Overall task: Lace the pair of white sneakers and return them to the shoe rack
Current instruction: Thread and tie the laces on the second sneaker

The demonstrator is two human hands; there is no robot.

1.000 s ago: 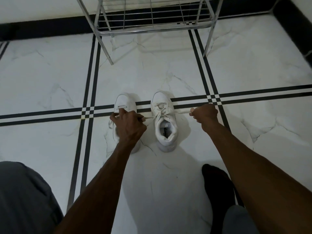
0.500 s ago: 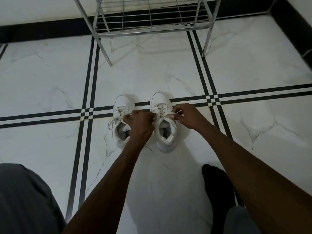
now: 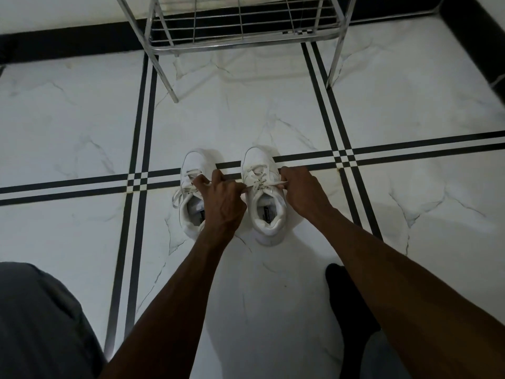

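White sneakers stand side by side on the marble floor (image 3: 273,119), well in front of the rack (image 3: 246,42). Left shoe (image 3: 191,170) lies partly under the left hand (image 3: 222,202); right shoe (image 3: 266,203) sits between both hands. Left hand and right hand (image 3: 303,191) each pinch a lace (image 3: 276,184) end.

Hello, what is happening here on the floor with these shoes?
A person is lacing a pair of white sneakers on the marble floor. Both hands work on the right sneaker: the left hand and the right hand each pinch a part of its lace and hold it out to the sides. The left sneaker has loose laces. The metal shoe rack stands beyond them; neither sneaker is on it yet.
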